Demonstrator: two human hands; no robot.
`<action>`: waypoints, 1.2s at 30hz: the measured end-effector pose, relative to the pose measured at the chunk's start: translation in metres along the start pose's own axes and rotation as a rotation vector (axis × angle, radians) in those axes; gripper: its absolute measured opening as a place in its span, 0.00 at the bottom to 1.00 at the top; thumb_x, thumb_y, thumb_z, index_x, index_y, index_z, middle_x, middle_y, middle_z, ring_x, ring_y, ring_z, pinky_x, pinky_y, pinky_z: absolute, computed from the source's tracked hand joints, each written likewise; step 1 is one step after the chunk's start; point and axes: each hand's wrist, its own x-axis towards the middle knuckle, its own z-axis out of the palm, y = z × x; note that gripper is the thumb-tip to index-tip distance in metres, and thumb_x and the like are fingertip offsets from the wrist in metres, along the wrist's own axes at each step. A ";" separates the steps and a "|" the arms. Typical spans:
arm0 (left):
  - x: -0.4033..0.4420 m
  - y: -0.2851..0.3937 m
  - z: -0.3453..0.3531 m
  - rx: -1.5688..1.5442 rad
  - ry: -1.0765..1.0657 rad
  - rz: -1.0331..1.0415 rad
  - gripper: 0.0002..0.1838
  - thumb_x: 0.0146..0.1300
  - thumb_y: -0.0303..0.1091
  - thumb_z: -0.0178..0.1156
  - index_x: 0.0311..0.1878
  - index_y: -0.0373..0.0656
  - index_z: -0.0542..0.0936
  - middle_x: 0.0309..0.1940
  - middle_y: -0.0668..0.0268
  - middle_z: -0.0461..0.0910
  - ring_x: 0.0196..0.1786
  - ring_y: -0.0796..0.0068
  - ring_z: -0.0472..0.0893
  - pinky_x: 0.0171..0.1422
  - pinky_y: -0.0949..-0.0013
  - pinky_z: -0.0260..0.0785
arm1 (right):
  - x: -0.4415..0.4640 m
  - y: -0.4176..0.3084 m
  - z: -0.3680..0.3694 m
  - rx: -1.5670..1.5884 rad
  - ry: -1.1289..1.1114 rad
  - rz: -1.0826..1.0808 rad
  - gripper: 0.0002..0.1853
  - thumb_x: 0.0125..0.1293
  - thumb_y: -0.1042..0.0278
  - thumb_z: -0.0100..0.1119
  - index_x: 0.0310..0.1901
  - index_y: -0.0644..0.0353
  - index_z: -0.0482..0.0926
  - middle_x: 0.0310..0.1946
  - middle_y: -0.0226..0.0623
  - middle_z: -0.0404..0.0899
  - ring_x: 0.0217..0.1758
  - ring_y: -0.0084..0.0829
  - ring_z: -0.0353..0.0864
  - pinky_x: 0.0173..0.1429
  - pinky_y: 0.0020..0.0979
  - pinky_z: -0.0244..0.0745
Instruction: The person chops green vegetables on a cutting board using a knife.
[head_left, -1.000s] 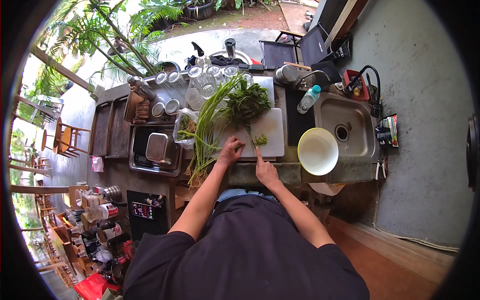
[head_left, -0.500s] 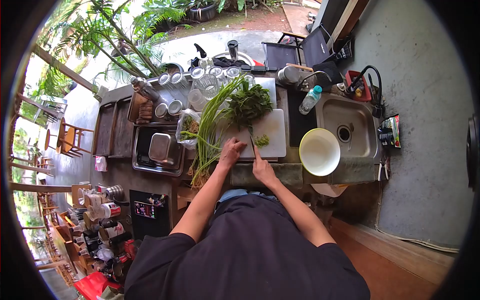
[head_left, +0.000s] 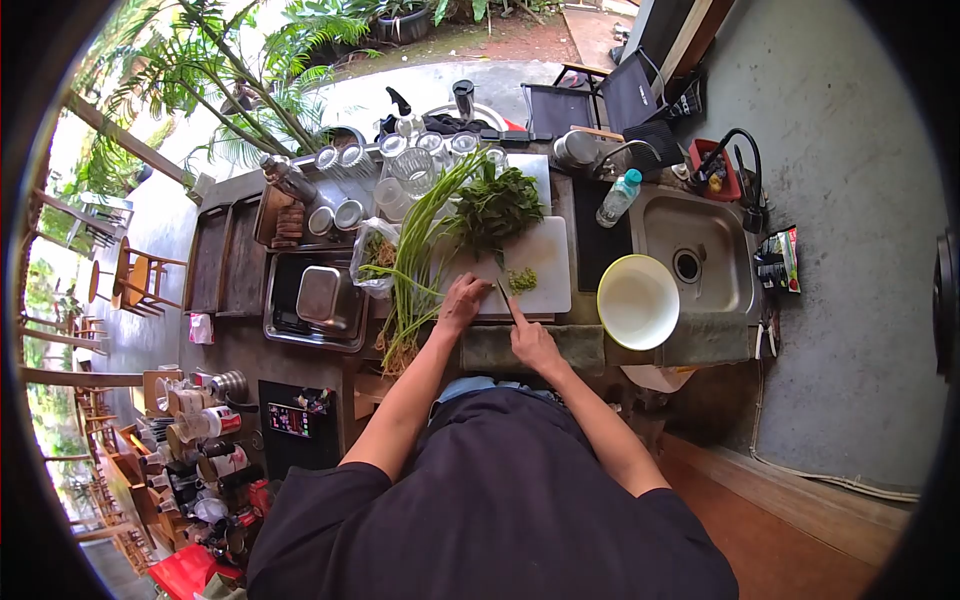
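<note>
Long green stems [head_left: 418, 262] lie across the left edge of the white cutting board [head_left: 548, 262], where the left hand [head_left: 463, 300] presses down with bent fingers, its grip hard to tell, just beside the knife [head_left: 504, 292] clasped in the right hand [head_left: 535, 346].

The person over there has on a loose, dark top [head_left: 490, 500], close to black with a faint purplish cast where daylight catches it, filling the view at six o'clock. Soft creases run through the cloth. Its sleeves are short and roomy, the left sleeve [head_left: 330, 505] at seven o'clock, the right sleeve [head_left: 665, 520] at five. Past the top's twelve o'clock edge peeks pale blue fabric [head_left: 470, 386]. Both forearms are uncovered, and so are the slim-fingered left hand [head_left: 463, 302] and right hand [head_left: 535, 345].
</note>
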 end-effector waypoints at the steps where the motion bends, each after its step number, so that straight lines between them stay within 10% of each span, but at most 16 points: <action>1: 0.000 0.000 -0.001 -0.030 0.009 0.005 0.14 0.57 0.22 0.63 0.46 0.46 0.86 0.40 0.58 0.80 0.48 0.52 0.79 0.54 0.55 0.74 | -0.002 -0.001 -0.002 -0.056 0.005 -0.029 0.36 0.72 0.62 0.48 0.80 0.42 0.51 0.33 0.67 0.81 0.38 0.67 0.82 0.51 0.63 0.76; 36: 0.001 -0.007 0.004 -0.137 0.062 0.052 0.10 0.54 0.21 0.65 0.40 0.42 0.86 0.37 0.59 0.80 0.44 0.52 0.79 0.49 0.56 0.74 | 0.023 -0.009 0.016 -0.174 -0.021 -0.017 0.42 0.71 0.65 0.49 0.81 0.35 0.40 0.33 0.62 0.83 0.38 0.64 0.84 0.47 0.63 0.77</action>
